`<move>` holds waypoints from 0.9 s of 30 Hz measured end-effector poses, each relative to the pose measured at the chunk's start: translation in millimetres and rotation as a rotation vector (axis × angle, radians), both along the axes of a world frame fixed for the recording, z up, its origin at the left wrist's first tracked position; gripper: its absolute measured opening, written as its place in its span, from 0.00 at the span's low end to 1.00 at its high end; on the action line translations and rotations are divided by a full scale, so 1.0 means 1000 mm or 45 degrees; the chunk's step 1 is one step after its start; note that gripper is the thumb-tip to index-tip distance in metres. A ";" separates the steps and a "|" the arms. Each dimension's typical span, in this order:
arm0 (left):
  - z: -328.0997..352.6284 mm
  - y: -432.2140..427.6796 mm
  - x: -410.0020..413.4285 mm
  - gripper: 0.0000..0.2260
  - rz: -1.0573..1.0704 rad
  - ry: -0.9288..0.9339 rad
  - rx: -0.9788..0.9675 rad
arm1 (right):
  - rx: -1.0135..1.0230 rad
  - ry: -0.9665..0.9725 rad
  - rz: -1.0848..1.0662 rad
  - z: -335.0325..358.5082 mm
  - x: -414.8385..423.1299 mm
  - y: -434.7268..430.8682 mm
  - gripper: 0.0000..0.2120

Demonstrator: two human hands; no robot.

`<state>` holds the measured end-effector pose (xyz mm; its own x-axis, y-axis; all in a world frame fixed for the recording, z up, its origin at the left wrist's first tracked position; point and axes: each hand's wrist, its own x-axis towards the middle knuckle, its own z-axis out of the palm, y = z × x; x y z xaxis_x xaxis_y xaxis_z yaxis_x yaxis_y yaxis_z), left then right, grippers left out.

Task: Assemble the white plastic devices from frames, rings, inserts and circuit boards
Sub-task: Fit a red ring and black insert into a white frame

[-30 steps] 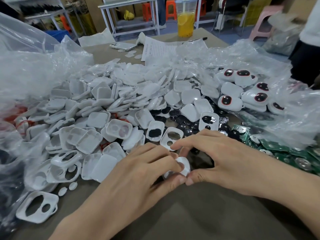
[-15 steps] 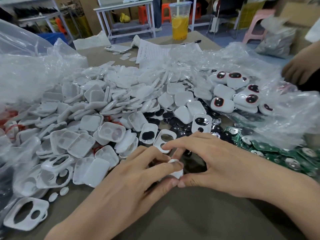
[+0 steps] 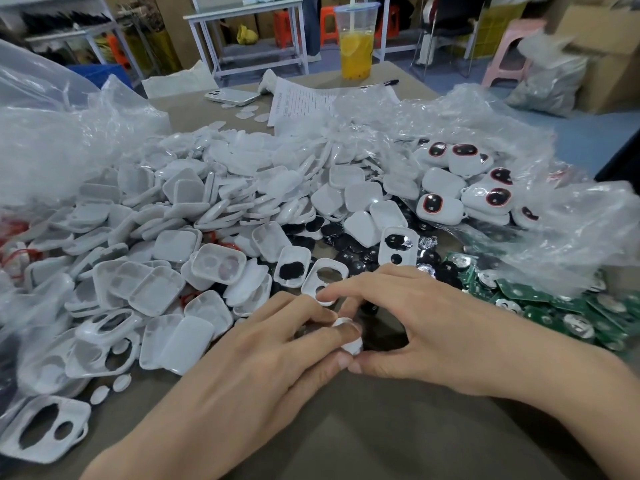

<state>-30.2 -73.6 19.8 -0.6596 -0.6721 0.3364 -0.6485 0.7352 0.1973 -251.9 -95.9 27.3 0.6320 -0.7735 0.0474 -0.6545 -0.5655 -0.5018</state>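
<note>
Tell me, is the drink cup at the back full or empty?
Partly full: orange drink fills the lower half of the upright cup.

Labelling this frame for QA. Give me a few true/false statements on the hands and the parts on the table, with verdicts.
1. Both hands pinch one small white part between them. True: the left hand and right hand meet on the white part.
2. The green circuit boards lie left of the hands. False: the circuit boards are on the right.
3. A cup of orange drink stands at the far end of the table. True: the cup.
4. The finished devices with dark, red-rimmed windows sit at the near left. False: the finished devices are at the far right.
5. A white frame with two openings lies at the near left. True: the frame.
</note>
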 end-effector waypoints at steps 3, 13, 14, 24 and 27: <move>0.003 0.001 -0.003 0.15 0.002 -0.019 -0.008 | 0.009 -0.006 -0.001 0.000 0.001 0.000 0.28; 0.004 0.001 -0.005 0.15 0.032 -0.044 -0.054 | 0.032 -0.032 -0.003 0.002 0.000 -0.002 0.29; 0.003 0.000 -0.003 0.15 0.031 -0.021 -0.037 | 0.037 -0.026 -0.002 0.001 -0.001 -0.002 0.29; -0.004 -0.001 0.005 0.14 0.007 0.020 0.034 | 0.027 -0.029 -0.008 -0.003 -0.002 -0.003 0.29; -0.005 -0.002 0.004 0.14 0.011 0.031 0.052 | 0.003 -0.033 -0.006 -0.005 -0.001 -0.003 0.29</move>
